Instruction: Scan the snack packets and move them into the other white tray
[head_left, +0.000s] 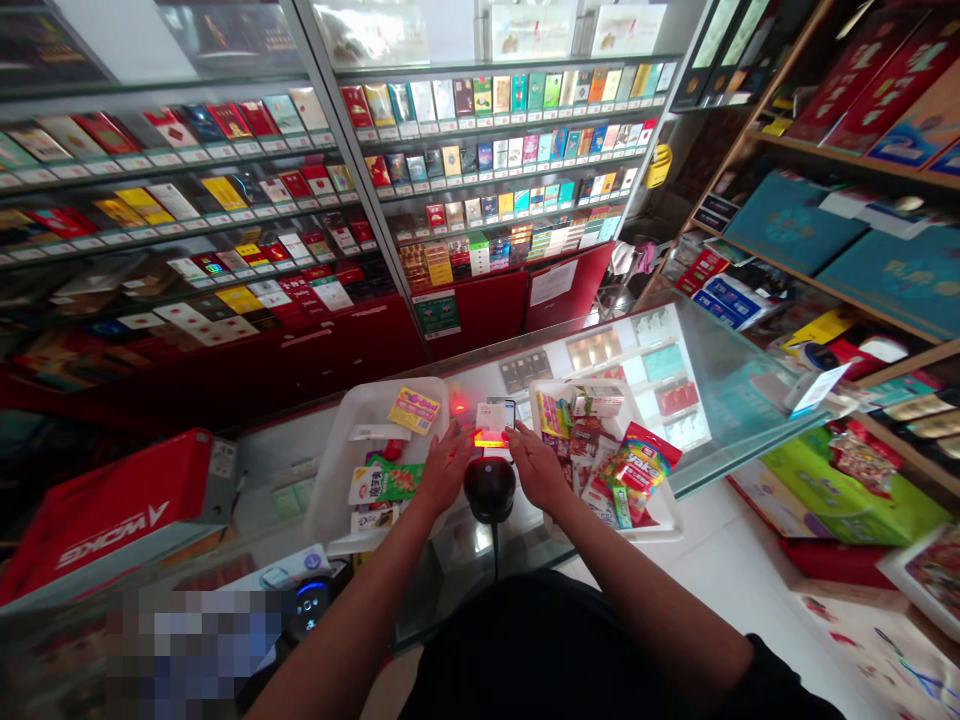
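Square the white box [490, 416] to the black scanner [490, 488] — left hand [448, 462] and right hand [535, 466] flank it, their fingers' hold unclear.

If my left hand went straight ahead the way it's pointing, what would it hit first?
Probably the small white item with the red-lit edge, just beyond your left hand. Depth is unclear, so the fingertips may already be touching it.

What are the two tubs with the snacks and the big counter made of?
The left tub and right tub look like smooth white plastic: pale, slightly shiny, with rounded corners. The counter has a shiny top that seems to be clear glass, because you can see goods through it.
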